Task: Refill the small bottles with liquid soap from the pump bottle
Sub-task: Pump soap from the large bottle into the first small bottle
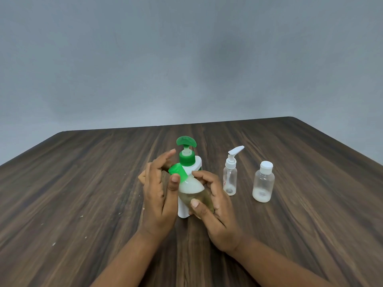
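A white pump bottle (pixel 198 162) with a green pump head stands upright in the middle of the wooden table (pixel 83 183). In front of it my right hand (pixel 213 206) grips a small clear bottle (pixel 191 190), tilted left, holding yellowish liquid with white foam. Its green cap (pixel 177 171) points up and to the left. My left hand (pixel 159 195) is at that cap, thumb against it and fingers spread apart around it. Two more small bottles stand to the right: a clear one with a white pump (pixel 230 177) and a clear one with a white flip cap (pixel 263 183), with a little white liquid at its bottom.
The dark wood-grain table runs to a grey wall behind. A few pale crumbs (pixel 83 216) lie on the table to the left of my hands.
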